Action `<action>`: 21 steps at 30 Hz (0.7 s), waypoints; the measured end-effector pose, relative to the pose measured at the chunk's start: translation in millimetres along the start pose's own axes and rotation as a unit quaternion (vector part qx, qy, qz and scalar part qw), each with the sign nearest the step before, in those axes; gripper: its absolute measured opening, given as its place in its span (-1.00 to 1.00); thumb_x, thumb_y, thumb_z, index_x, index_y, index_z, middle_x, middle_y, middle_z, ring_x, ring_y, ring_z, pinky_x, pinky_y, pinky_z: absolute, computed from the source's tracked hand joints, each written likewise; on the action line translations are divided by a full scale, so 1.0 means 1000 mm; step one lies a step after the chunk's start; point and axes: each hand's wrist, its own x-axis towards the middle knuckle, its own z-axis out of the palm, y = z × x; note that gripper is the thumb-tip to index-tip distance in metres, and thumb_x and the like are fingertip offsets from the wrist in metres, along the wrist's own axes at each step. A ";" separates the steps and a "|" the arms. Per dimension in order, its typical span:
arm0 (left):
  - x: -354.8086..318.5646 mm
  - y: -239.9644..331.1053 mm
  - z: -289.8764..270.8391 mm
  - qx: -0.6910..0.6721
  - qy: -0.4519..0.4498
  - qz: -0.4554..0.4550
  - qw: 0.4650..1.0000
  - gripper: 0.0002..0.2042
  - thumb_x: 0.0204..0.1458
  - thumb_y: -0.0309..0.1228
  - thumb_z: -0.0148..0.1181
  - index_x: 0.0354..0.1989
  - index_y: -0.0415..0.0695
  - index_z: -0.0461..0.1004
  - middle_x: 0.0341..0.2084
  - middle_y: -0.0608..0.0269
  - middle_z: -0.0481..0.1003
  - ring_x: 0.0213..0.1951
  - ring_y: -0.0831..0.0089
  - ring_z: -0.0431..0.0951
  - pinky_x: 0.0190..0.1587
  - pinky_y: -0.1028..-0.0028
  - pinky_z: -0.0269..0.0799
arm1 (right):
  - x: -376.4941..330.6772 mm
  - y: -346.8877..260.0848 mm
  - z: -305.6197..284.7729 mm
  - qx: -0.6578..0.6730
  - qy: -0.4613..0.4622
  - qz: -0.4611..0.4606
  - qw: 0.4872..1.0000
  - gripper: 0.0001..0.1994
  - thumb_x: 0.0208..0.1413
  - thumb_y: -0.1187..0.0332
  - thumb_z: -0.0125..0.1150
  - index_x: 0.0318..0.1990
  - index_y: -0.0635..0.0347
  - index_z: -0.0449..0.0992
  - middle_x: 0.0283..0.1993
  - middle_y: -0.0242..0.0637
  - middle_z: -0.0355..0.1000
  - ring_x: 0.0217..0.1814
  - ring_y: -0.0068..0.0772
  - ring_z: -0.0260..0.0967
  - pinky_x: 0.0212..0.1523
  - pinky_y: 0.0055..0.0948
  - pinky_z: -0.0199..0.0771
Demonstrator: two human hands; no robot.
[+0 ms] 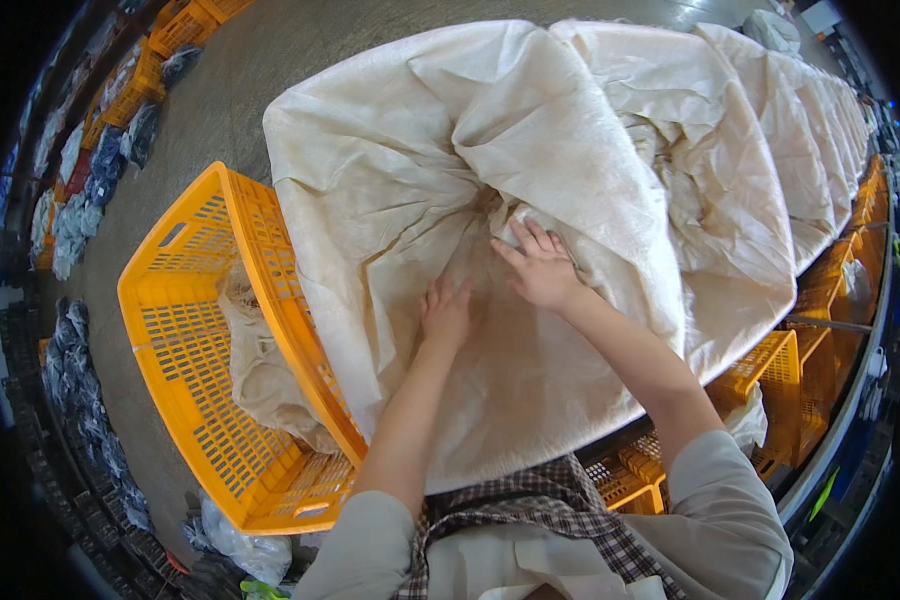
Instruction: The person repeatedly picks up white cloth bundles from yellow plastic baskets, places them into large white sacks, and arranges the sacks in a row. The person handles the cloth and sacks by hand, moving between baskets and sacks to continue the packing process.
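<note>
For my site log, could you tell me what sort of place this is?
Probably a textile or garment workshop: large cream cloth sacks in a row, orange crates, and bagged dark goods along the concrete floor.

Two hands [446, 312], one orange crate [185, 340]

Matt, crinkled cream woven sack [570, 150], glossy orange plastic lattice crate [185, 350]

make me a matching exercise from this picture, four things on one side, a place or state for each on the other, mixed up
1. left hand
2. right hand
3. orange crate
4. cream sack cloth

a. stands at the person's left, crumpled cloth inside
b. flat on the cloth, nearer the crate
c. draped wide, folded and wrinkled
d. fingers spread at a fold

Pairs: 1-b, 2-d, 3-a, 4-c
</note>
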 end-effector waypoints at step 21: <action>-0.097 0.007 -0.138 -0.243 0.308 0.268 0.880 -0.80 -0.17 -0.45 0.19 -0.30 -0.10 0.48 -0.34 0.14 0.45 -0.30 0.17 0.45 -0.25 0.27 0.37 | 0.018 -0.011 0.122 0.385 -0.266 0.014 0.884 -0.64 0.11 0.16 0.00 -0.03 0.18 0.43 -0.04 -0.09 0.44 -0.05 -0.16 0.41 -0.04 -0.21 0.33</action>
